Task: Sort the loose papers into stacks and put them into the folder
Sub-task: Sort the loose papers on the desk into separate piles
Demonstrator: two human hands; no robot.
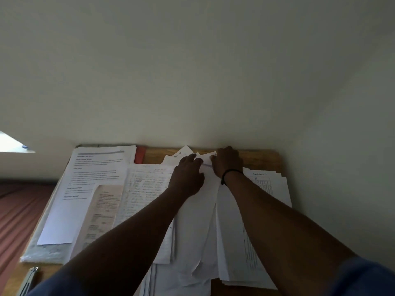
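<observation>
Loose papers: white sheets lie fanned and overlapping down the middle of the counter, their far ends close to the wall
Left hand: left hand lies on the top sheet near its far end, fingers stretched forward and fairly flat, its grip wide and pressing, closed on nothing
Right hand: right hand has fingers curled over the far edge of the sheets; whether its grip truly pinches a sheet, I cannot tell
Neighbouring stacks: a handwritten page sits just left, a printed stack further left, a table sheet on the right
Folder: possibly the red edge under the printed stack, though that is a guess
Doing it well: probably squaring up the far edges; keep the left palm steady as an anchor, draw the sheets level together, avoid creasing corners against the wall
</observation>
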